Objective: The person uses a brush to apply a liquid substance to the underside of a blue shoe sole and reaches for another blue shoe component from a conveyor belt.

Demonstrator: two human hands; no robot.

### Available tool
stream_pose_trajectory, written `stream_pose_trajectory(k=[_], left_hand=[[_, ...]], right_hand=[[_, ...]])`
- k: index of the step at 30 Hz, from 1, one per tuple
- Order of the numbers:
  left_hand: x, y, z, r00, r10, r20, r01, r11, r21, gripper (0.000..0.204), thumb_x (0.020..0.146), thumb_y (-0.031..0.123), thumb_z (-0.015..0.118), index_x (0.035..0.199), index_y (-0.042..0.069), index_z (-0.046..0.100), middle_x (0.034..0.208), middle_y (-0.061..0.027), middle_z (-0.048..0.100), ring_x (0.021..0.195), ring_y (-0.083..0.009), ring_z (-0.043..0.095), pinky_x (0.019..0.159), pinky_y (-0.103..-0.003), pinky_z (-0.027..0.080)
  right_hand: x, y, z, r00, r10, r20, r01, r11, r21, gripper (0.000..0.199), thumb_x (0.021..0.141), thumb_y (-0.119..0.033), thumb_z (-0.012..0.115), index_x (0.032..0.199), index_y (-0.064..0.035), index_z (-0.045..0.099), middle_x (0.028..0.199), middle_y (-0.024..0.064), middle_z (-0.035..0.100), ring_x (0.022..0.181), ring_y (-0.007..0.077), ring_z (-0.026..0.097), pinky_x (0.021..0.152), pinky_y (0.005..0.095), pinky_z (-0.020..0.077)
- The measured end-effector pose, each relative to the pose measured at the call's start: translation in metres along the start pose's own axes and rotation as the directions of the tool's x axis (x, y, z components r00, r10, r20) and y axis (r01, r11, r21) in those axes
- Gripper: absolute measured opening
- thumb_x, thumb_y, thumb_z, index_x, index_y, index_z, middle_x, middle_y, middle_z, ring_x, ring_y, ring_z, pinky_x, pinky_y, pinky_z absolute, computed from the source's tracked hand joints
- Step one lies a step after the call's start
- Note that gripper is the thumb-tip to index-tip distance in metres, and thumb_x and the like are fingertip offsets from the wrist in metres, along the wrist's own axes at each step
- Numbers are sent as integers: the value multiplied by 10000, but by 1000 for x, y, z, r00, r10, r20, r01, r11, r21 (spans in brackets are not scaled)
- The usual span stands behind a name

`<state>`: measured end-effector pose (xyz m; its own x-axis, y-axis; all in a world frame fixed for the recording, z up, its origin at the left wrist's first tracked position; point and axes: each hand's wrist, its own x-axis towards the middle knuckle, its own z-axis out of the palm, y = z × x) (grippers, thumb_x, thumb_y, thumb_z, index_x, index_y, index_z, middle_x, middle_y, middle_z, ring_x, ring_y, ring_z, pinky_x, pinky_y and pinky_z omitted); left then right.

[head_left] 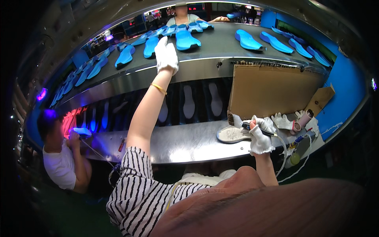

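Observation:
My left hand (166, 55), in a white glove, reaches over the upper belt with its fingers stretched out. It is between a blue shoe sole (151, 46) on its left and another blue sole (187, 40) on its right; whether the fingertips touch one I cannot tell. My right hand (260, 136), in a white glove with bare fingertips, is closed round a black-handled brush (245, 125) with pale bristles and a white hose at its rear. Just left of that hand, a pale sole (232, 134) lies on the metal ledge, its face whitish.
More blue soles (249, 40) lie along the dark belt (221, 37). A brown cardboard sheet (272, 93) stands before the belt's right end. Spare gloves (282, 120) and a spool (306, 117) are at right. One person (63, 158) works at left, another (183, 17) across the belt.

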<state>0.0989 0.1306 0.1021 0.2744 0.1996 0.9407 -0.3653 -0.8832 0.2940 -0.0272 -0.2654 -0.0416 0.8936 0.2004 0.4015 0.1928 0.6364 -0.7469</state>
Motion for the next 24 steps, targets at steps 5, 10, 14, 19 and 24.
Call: stream_pose_trajectory(k=[5,10,14,19,24], left_hand=[[17,19,-87,947,69,315,-281,654,702,541,769,223,628,1293,175,508,1244,-121,540,1150,-309,497,1028,-429,347],[30,-46,-130,842,-329,427,-4,788,616,367,786,263,644,1108,88,650,1062,-146,639,917,-261,632,815,-374,504],[4,-7,-118,950,-70,306,-131,798,588,276,774,293,685,984,115,684,920,-89,633,841,-255,571,763,-382,460],[-22,41,-147,969,142,202,-199,933,301,227,753,212,723,900,44,680,839,-101,584,823,-272,544,768,-364,439],[-24,92,-183,945,282,-165,-296,953,-68,216,926,206,560,979,4,616,872,-89,591,821,-187,570,793,-297,462]], right_hand=[[6,8,11,998,45,50,-45,999,3,55,848,-2,614,898,-21,601,876,63,643,794,130,617,751,254,497],[5,45,17,995,36,96,-20,986,-165,133,818,41,637,930,-17,593,932,74,652,804,108,613,753,248,503],[2,42,9,991,77,106,-43,957,-286,175,806,62,641,959,-2,582,973,93,651,831,126,639,773,265,522],[-1,37,12,976,96,196,-18,930,-368,185,805,69,637,967,2,579,961,86,644,838,120,637,780,259,521],[-5,23,19,986,93,139,-31,919,-393,237,801,7,672,1014,1,569,930,74,639,815,128,625,761,266,505]])
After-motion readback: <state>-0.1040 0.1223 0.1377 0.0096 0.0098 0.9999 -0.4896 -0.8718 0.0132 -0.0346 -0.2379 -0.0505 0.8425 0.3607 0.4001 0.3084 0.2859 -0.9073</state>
